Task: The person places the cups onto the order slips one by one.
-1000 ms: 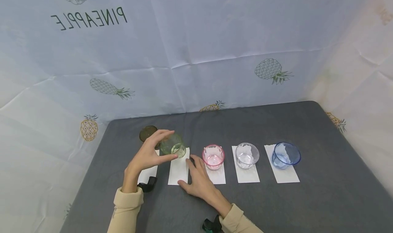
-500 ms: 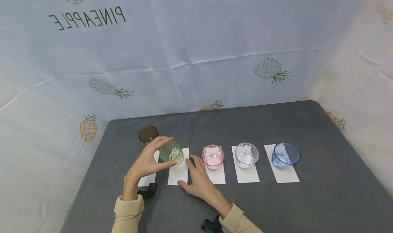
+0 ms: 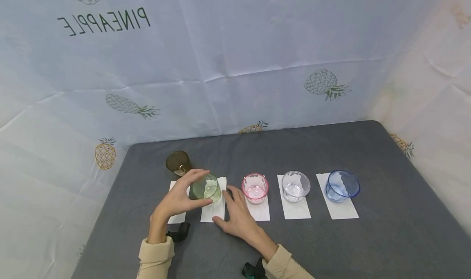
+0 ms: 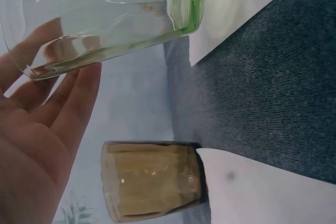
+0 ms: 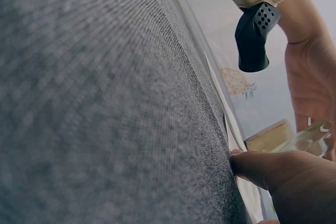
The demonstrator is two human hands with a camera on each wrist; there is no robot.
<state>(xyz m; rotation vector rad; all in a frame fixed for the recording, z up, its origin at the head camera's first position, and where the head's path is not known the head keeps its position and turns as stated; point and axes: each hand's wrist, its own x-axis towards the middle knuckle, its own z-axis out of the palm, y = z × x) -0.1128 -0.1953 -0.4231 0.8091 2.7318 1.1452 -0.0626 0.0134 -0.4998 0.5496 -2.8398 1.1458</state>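
Note:
In the head view my left hand grips a green glass by its sides, thumb in front and fingers behind. The glass is over the second white paper slip from the left. Its base is close to the paper in the left wrist view; contact is hard to tell. My right hand rests at that slip's right side with fingers spread, its thumb touching down at the slip's near edge. A brown glass stands behind the leftmost slip, partly hidden by my left hand.
To the right, a pink glass, a clear glass and a blue glass each stand on their own white slip. The dark grey table ends at a hanging pineapple-print cloth.
My left hand has brought the green glass down and toward me over the second slip, levelling it from a tilt. More of the brown glass shows. My right hand has stayed in place.

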